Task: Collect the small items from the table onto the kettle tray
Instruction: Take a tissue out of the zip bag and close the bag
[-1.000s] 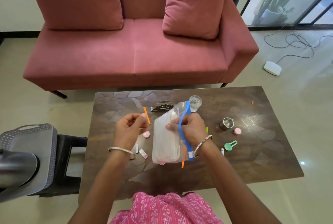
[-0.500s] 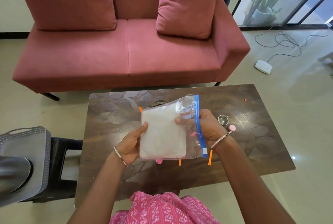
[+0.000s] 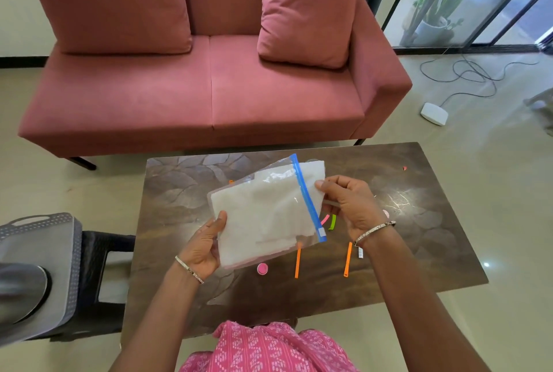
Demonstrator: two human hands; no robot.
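Above the dark table [image 3: 185, 192] I hold a clear zip bag [image 3: 263, 210] with a blue seal strip and folded white cloth inside. My left hand [image 3: 206, 246] grips its lower left corner. My right hand [image 3: 347, 201] pinches the white cloth sticking out of the bag's open right end. Under the bag lie a pink round cap [image 3: 262, 268], two orange strips [image 3: 297, 261] [image 3: 347, 258], a pink strip and a green strip [image 3: 332, 222]. The grey kettle tray [image 3: 45, 240] with the kettle [image 3: 21, 288] sits at far left on a black stool.
A red sofa [image 3: 209, 93] stands beyond the table. A small red bit [image 3: 404, 168] lies near the table's far right edge. A white device [image 3: 434, 113] with cables lies on the floor at right. Other small items are hidden behind the bag and my hands.
The bag has tilted flatter and shifted right. My right hand moved from the seal strip to the cloth at the open end, which now sticks out. My left hand stays on the lower corner.
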